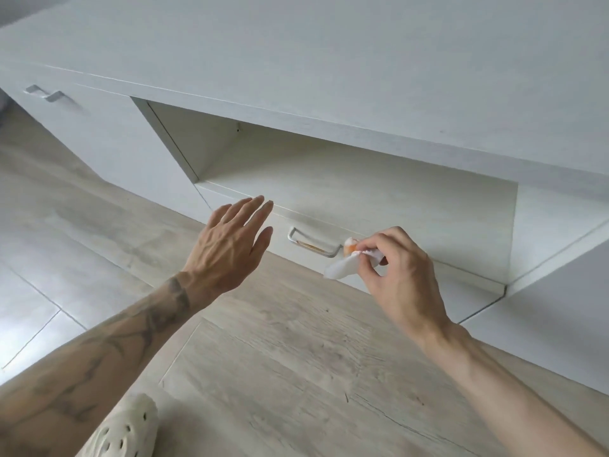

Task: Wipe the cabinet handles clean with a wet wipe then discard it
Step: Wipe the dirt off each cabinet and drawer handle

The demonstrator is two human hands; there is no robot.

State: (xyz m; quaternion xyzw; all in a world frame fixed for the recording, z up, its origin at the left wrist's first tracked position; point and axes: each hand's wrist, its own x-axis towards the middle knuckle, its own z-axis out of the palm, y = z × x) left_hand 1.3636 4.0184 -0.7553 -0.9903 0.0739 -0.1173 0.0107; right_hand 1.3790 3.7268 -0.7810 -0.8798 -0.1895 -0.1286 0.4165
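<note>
bright, even daylight | soft shadows | sharp focus | wide-angle edge distortion

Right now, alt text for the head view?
A person's right hand pinches an orange-stained white wet wipe at the right end of an orange-smeared metal drawer handle on a white cabinet. The left hand is open left of the handle.

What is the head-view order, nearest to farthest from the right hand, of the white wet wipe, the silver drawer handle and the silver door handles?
1. White wet wipe: in the right hand.
2. Silver drawer handle: just left.
3. Silver door handles: far left.
</note>
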